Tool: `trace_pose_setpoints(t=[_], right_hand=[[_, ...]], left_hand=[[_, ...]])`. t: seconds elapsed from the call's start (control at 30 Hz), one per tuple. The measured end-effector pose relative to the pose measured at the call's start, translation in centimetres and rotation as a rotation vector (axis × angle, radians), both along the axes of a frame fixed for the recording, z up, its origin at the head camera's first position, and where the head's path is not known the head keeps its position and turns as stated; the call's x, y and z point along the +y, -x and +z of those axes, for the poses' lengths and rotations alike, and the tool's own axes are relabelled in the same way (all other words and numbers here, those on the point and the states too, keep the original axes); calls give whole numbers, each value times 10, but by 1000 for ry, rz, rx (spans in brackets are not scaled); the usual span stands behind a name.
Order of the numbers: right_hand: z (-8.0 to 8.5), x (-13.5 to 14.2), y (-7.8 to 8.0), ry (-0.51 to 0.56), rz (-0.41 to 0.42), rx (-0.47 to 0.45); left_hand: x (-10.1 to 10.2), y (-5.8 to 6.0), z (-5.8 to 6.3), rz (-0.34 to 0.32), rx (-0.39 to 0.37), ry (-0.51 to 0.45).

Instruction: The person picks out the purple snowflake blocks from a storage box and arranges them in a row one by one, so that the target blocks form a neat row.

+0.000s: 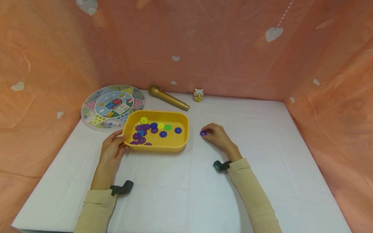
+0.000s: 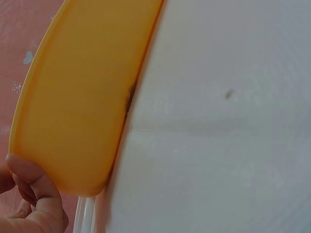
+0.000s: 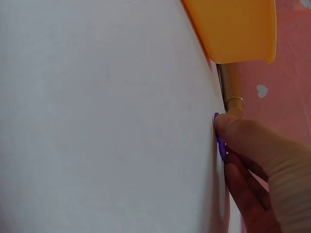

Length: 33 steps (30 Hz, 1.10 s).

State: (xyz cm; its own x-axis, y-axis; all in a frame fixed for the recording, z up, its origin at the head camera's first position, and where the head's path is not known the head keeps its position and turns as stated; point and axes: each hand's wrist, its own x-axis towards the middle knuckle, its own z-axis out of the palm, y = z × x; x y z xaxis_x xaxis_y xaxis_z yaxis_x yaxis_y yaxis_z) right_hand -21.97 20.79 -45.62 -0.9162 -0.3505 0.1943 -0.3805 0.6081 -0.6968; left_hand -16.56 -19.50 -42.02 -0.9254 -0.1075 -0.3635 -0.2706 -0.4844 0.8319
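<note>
A yellow tray [image 1: 157, 148] on the white table holds several small flower-shaped plastic discs, most of them purple, others blue, yellow and green. My left hand [image 1: 110, 149] grips the tray's near left corner, and the left wrist view shows its thumb and fingers [image 2: 34, 177] at the rim. To the right of the tray, my right hand [image 1: 217, 137] pinches a purple flower-shaped disc [image 1: 203, 133] between thumb and fingers. In the right wrist view that disc [image 3: 220, 138] is seen edge-on, close over the tabletop.
Behind the tray's left side lies a round Chinese checkers box [image 1: 87, 111] with a clear rim. A gold toy microphone [image 1: 169, 98] lies behind the tray. Right of it stands a small white and yellow figurine [image 1: 198, 95]. Pink cloth [image 1: 227, 64] with hearts walls the table.
</note>
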Motion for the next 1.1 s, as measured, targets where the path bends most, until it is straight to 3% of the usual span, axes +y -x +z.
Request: trace_pose_setpoints(t=[0.4,0.6,0.73,0.97,1.1], right_hand=[[0,-1,3,-10,25,24],[3,-3,4,-29,18,-10],[21,-11,6,-23,23,-41],[67,-47,14,19,151,80],[83,-76,16,66,220,103]], left_hand=[[0,0,2,7,-20,30],[0,-1,2,9,-8,16],[0,-1,2,11,-8,6],[-1,0,2,2,-37,30],[-1,0,0,0,-44,28]])
